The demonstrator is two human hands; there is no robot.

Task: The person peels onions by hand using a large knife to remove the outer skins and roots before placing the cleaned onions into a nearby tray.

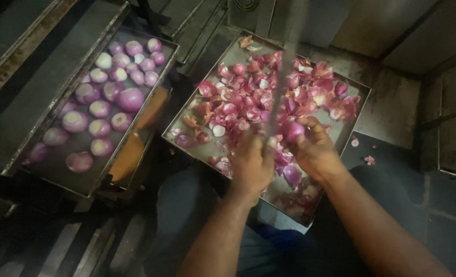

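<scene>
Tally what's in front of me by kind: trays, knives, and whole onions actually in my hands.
Metal trays: 2, one with peeled onions, one with onion skins
Knives: 1, long blade, held in the left hand
Onions in hand: 1, purple onion in the right hand
Total: 4

Two flat metal trays on a dark, dim floor. Left tray [53, 169] at nine o'clock, resting on a stepped metal surface [43, 77], loaded with peeled purple onions [130, 98] in a loose single layer. Right tray [361, 95] at centre to two o'clock, tilted, heaped with reddish onion skins [248, 102] and a few unpeeled bulbs. At three o'clock, two stray peel scraps [369, 160] on the bare dark floor [392, 169] just beside that tray.
</scene>
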